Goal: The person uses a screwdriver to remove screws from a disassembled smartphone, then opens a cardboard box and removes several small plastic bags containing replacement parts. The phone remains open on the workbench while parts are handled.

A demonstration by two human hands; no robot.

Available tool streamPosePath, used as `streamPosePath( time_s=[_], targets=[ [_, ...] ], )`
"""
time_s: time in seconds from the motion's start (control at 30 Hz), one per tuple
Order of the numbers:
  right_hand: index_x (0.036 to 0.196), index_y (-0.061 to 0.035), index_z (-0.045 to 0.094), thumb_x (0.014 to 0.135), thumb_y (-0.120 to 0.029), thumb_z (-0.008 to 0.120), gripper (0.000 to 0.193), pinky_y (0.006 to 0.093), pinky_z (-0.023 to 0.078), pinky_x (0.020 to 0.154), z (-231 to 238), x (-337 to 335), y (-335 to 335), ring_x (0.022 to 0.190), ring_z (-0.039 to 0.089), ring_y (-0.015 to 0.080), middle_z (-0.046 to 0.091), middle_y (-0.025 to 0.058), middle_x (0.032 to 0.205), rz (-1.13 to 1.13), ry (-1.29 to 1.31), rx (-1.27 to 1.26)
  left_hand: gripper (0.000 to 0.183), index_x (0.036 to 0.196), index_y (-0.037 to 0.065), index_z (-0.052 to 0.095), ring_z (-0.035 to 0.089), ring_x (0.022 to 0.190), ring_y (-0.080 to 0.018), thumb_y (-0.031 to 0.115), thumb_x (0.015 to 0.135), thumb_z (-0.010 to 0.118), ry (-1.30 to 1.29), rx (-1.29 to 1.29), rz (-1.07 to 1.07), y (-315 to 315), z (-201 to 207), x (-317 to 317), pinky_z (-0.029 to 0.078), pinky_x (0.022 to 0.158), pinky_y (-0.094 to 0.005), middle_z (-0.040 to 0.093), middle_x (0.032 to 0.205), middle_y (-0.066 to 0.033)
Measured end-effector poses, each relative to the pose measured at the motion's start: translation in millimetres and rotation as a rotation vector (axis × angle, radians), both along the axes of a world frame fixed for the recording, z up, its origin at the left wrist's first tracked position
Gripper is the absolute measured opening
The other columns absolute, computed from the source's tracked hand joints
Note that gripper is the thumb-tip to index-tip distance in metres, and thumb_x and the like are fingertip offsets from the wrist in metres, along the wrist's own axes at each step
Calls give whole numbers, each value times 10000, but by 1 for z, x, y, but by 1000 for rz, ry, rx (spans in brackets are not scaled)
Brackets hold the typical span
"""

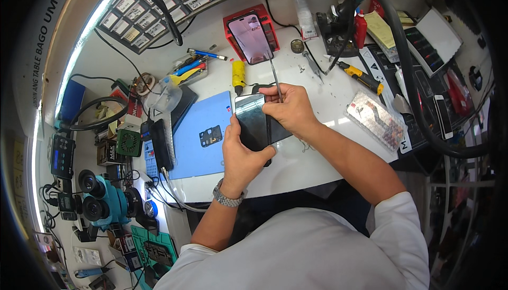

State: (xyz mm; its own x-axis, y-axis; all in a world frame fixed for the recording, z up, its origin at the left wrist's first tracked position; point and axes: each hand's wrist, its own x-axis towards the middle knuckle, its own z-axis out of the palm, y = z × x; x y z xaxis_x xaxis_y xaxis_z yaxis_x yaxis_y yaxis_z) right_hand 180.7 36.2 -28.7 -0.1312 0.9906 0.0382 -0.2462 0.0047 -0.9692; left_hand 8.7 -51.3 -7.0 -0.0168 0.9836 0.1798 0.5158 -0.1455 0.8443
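My left hand (pixel 241 155) is wrapped round a dark smartphone (pixel 251 129) from its left and lower sides, thumb along the bottom edge. The phone's upper end reflects the light. At its upper right corner, my right hand (pixel 291 107) is closed, thumb and fingers pinching the edge. A slim metal tool (pixel 274 71), perhaps tweezers, juts up from the right hand's fingers; its held end is hidden. Behind the right fingers a dark flat piece (pixel 278 130) shows beside the phone; I cannot tell if it is joined to it.
On the left lies a blue mat (pixel 198 115) with a small black phone part (pixel 210 136). A yellow bottle (pixel 238 75) and a lit phone (pixel 250 37) on a red stand are beyond my hands. To the right are a yellow-black tool (pixel 362 77), a bubble-wrapped item (pixel 375 119) and a thick black hose (pixel 410 68).
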Motion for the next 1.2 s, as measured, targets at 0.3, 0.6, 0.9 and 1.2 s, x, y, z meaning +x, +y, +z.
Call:
streamPosePath(
  time_s=[0.3, 0.6, 0.9, 1.2],
  targets=[
    [989, 115, 779, 897, 17, 785, 135, 248, 587, 727, 3, 6, 7, 826, 723, 106, 802, 162, 1029, 18, -80, -35, 1081, 1550, -203, 415, 640, 1145, -313, 143, 646, 897, 10, -20, -28, -4, 0, -4, 544, 1019, -397, 610, 1195, -202],
    [876, 89, 756, 874, -19, 809, 120, 290, 604, 691, 9, 10, 7, 736, 724, 154, 793, 163, 920, 70, 74, -68, 1022, 1520, -144, 473, 626, 1116, -285, 127, 631, 898, -36, -23, -83, -5, 1, -13, 533, 1022, -370, 601, 1174, -162],
    [812, 35, 716, 823, -37, 836, 140, 307, 603, 686, 18, 27, 16, 725, 736, 180, 755, 137, 823, 170, -35, -143, 1051, 1573, -93, 463, 598, 1145, -269, 111, 635, 892, 23, -30, -160, -7, 9, -22, 479, 1088, -364, 583, 1179, -137],
    [793, 39, 698, 813, -12, 834, 147, 320, 656, 707, 24, 31, 19, 730, 763, 208, 753, 152, 817, 175, 24, -183, 1103, 1659, -108, 390, 589, 1312, -208, 10, 654, 830, -283, -226, -204, -3, 10, -28, 460, 1150, -328, 590, 1416, -114]
  ],
)
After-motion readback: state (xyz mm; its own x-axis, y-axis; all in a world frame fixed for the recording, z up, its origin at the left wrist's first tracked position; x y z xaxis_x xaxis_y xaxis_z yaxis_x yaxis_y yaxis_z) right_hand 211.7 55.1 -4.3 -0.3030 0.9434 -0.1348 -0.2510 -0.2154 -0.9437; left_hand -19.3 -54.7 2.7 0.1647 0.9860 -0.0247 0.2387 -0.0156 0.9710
